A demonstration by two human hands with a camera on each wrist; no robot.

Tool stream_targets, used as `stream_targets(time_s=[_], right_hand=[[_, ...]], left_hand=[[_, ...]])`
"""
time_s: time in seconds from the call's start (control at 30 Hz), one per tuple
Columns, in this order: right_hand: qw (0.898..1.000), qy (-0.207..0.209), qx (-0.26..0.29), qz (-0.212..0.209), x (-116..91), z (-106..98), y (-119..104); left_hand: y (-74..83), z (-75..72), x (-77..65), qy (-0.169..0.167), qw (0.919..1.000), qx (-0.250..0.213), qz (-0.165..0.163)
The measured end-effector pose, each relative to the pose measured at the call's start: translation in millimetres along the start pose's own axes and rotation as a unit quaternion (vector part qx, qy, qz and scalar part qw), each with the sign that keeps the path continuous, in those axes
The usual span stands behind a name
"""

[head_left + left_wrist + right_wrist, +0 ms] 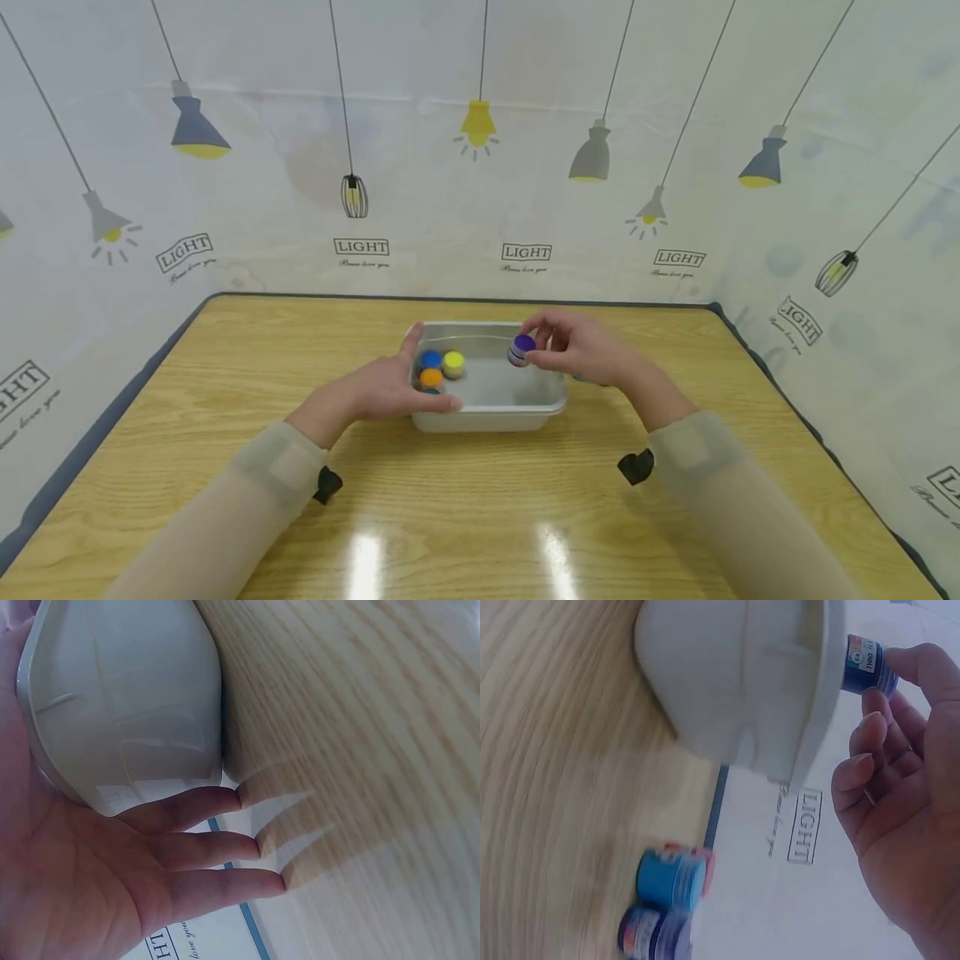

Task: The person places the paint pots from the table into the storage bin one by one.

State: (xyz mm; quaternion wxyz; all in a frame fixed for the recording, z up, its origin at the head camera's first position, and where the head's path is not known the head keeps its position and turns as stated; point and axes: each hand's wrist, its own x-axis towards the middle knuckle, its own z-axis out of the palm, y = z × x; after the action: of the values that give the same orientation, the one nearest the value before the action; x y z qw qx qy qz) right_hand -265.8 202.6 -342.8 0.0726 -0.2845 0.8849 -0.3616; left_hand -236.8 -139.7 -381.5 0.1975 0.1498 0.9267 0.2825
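Note:
Between the thumb and fingers of my right hand, a small purple-lidded jar is pinched above the right part of a light grey plastic bin. In the right wrist view this jar shows a printed label beside the bin's rim. My left hand spreads around the bin's left end, thumb over the near rim and index finger at the far corner. Its other fingers lie straight against the outside. Clustered inside on the left are a blue-lidded jar, a yellow-lidded jar, an orange-lidded jar and a darker one, partly hidden by my thumb.
On the table right of the bin stand a light blue jar, a dark blue jar and a reddish one behind them. In the head view my right hand mostly hides these. A printed backdrop rises behind the wooden table.

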Motion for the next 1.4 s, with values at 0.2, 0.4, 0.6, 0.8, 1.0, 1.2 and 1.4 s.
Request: stream_targets(time_s=[0.2, 0.4, 0.6, 0.8, 1.0, 1.2, 1.4], right_hand=[[0.999, -0.034, -0.019, -0.035, 25.4, 22.5, -7.2], [0.997, -0.069, -0.014, -0.022, 44.1, 42.2, -9.3], [0.994, -0.104, -0.031, -0.01, 59.6, 58.7, -9.8], [0.992, -0.125, -0.03, -0.01, 66.0, 68.1, -8.4], [0.99, -0.14, -0.033, 0.002, 66.0, 74.8, -5.8], [0.989, -0.147, -0.024, -0.012, 66.6, 80.5, -3.1], [0.99, -0.142, -0.019, -0.008, 66.2, 81.7, -4.5]], left_hand=[[1.4, -0.7, 0.5, 0.001, 1.0, 0.004, -0.005], [1.6, 0.7, 1.5, 0.001, 1.0, 0.002, 0.0], [1.5, 0.5, 0.7, 0.0, 1.0, -0.004, 0.004], [0.4, 2.1, 2.4, -0.002, 0.9999, -0.007, 0.01], [0.3, 2.3, 0.0, 0.0, 0.9999, -0.007, 0.009], [0.6, 2.2, -0.8, 0.0, 0.9999, -0.011, 0.008], [0.9, 1.9, -1.0, -0.002, 0.9999, -0.012, 0.01]])
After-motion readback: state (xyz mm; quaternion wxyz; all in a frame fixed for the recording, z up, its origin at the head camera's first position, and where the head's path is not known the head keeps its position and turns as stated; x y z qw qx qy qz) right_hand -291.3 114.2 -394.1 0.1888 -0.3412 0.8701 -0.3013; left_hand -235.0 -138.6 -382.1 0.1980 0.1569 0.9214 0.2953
